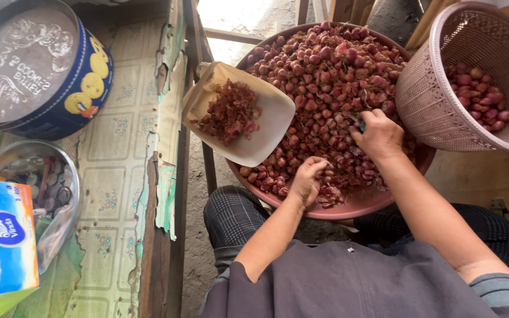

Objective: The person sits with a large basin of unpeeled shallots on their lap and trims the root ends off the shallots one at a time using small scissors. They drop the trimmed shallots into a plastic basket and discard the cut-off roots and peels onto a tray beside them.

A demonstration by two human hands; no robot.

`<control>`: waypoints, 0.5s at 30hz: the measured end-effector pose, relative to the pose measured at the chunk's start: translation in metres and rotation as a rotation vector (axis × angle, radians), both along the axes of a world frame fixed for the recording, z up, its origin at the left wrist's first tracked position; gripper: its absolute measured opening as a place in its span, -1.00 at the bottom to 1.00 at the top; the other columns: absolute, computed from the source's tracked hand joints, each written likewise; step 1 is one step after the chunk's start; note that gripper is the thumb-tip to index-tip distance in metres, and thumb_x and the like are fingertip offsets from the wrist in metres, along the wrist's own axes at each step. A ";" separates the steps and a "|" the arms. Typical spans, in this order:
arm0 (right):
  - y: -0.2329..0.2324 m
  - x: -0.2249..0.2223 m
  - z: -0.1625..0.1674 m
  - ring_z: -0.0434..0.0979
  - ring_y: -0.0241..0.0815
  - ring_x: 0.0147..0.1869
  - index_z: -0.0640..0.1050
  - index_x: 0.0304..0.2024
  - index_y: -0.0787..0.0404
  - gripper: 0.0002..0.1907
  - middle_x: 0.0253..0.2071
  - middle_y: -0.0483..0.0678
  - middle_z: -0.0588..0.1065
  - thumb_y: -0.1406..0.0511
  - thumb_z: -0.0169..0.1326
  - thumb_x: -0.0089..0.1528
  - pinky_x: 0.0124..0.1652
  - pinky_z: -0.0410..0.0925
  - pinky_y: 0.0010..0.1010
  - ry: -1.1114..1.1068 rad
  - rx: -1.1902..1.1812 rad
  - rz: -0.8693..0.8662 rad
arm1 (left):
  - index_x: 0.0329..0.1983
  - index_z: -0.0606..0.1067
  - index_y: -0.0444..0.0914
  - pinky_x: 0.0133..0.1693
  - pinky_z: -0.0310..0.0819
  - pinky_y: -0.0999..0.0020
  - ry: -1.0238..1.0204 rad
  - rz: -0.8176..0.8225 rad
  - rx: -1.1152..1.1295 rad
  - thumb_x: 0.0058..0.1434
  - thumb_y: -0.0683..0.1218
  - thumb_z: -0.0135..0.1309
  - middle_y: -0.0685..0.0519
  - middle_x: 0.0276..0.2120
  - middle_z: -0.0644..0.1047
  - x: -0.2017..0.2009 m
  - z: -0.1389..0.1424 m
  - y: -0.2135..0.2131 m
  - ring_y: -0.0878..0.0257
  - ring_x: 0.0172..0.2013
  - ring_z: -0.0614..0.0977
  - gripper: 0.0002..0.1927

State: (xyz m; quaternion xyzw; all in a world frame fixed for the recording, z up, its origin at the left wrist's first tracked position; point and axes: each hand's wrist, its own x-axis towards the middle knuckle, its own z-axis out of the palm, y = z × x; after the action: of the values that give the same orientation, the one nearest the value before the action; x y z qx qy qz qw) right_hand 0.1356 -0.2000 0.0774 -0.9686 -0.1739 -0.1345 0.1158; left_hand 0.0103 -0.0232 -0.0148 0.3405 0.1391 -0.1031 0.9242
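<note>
Upright (roughly): knife [357,122], right hand [379,136]

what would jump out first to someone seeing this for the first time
A big round basin heaped with small red shallots fills the centre, with the left hand and right hand both down in the pile. A cream scoop of dry red peelings lies on its left rim, and a pink perforated basket with peeled shallots sits at right.

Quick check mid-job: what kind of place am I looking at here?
Probably an informal home or market-side food prep spot, partly outdoors. A wide basin heaped with shallots rests on the person's lap, a pink plastic basket holds peeled ones, and a worn table stands over a bare concrete floor.
</note>
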 end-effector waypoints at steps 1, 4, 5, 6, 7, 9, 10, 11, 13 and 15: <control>-0.001 0.002 -0.001 0.62 0.00 -0.15 0.68 -0.14 0.13 -0.64 -0.13 -0.01 0.59 0.14 0.39 0.07 -0.18 0.47 -0.18 0.031 0.060 -0.018 | -0.04 0.46 -0.29 -0.13 0.52 0.36 -0.002 -0.001 0.017 0.40 -0.15 0.05 -0.02 -0.17 0.57 0.000 -0.004 0.000 0.26 -0.20 0.58 -0.87; -0.009 0.001 -0.003 0.62 -0.04 -0.13 0.68 -0.12 0.14 -0.66 -0.12 -0.01 0.60 0.21 0.38 0.07 -0.12 0.47 -0.22 0.114 0.253 -0.036 | 0.02 0.47 -0.30 -0.13 0.51 0.39 -0.011 0.001 0.064 0.41 -0.14 0.04 -0.01 -0.15 0.58 0.001 -0.010 -0.003 0.30 -0.20 0.57 -0.81; -0.013 -0.003 -0.002 0.62 -0.08 -0.12 0.66 -0.10 0.19 -0.65 -0.13 0.00 0.60 0.25 0.37 0.08 -0.10 0.47 -0.26 0.133 0.331 -0.022 | 0.04 0.46 -0.31 -0.13 0.51 0.39 -0.018 0.004 0.080 0.42 -0.15 0.04 -0.01 -0.13 0.58 0.001 -0.010 -0.005 0.30 -0.19 0.57 -0.81; -0.017 -0.009 -0.001 0.63 -0.11 -0.12 0.64 -0.08 0.23 -0.64 -0.14 0.01 0.60 0.28 0.36 0.08 -0.09 0.48 -0.29 0.151 0.409 -0.011 | 0.05 0.46 -0.31 -0.13 0.51 0.39 -0.025 0.002 0.097 0.42 -0.15 0.05 -0.01 -0.12 0.59 0.001 -0.008 -0.008 0.31 -0.18 0.57 -0.80; -0.019 -0.013 0.000 0.63 -0.18 -0.11 0.62 -0.06 0.24 -0.67 -0.14 -0.01 0.61 0.30 0.32 0.14 -0.10 0.48 -0.35 0.287 0.626 0.013 | 0.07 0.46 -0.30 -0.12 0.53 0.38 -0.038 0.006 0.094 0.42 -0.14 0.04 -0.01 -0.10 0.59 0.002 -0.004 -0.011 0.30 -0.18 0.59 -0.79; -0.020 -0.027 0.003 0.65 -0.31 -0.09 0.57 -0.01 0.26 -0.75 -0.14 -0.05 0.63 0.35 0.23 0.26 -0.12 0.49 -0.47 0.560 1.062 0.066 | 0.11 0.46 -0.28 -0.08 0.56 0.37 -0.061 0.015 0.092 0.42 -0.11 0.04 -0.03 -0.07 0.61 0.002 0.006 -0.017 0.29 -0.16 0.61 -0.75; -0.018 -0.037 0.003 0.64 -0.32 -0.09 0.57 -0.01 0.27 -0.76 -0.13 -0.06 0.63 0.38 0.21 0.26 -0.14 0.49 -0.49 0.599 1.095 0.138 | 0.11 0.46 -0.26 -0.10 0.58 0.35 -0.074 0.018 0.068 0.40 -0.11 0.05 -0.03 -0.08 0.61 0.002 0.012 -0.019 0.26 -0.16 0.64 -0.75; -0.017 -0.049 0.003 0.64 -0.34 -0.10 0.57 -0.02 0.29 -0.77 -0.13 -0.07 0.63 0.42 0.18 0.26 -0.16 0.49 -0.51 0.638 1.124 0.213 | 0.11 0.46 -0.24 -0.12 0.60 0.34 -0.087 0.025 0.043 0.39 -0.10 0.05 -0.02 -0.10 0.61 0.001 0.018 -0.022 0.24 -0.16 0.66 -0.74; -0.012 -0.069 0.003 0.59 -0.37 -0.13 0.57 -0.01 0.30 -0.76 -0.13 -0.10 0.60 0.45 0.18 0.25 -0.19 0.45 -0.53 0.690 1.166 0.303 | 0.10 0.47 -0.26 -0.10 0.62 0.32 -0.116 0.077 0.010 0.37 -0.13 0.10 -0.02 -0.11 0.61 0.000 0.030 -0.025 0.23 -0.15 0.67 -0.74; -0.005 -0.084 0.003 0.50 -0.40 -0.16 0.56 0.02 0.30 -0.71 -0.14 -0.15 0.55 0.44 0.21 0.23 -0.19 0.39 -0.54 0.711 1.204 0.323 | 0.08 0.49 -0.33 -0.05 0.63 0.33 -0.142 0.157 0.001 0.37 -0.21 0.17 -0.01 -0.11 0.61 -0.003 0.038 -0.028 0.25 -0.13 0.66 -0.75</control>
State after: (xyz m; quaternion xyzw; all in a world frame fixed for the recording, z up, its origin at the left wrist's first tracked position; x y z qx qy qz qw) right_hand 0.0516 -0.2049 0.0804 -0.6842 -0.1624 0.1353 0.6980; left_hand 0.0069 -0.0509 0.0231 0.3355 0.0998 -0.0058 0.9367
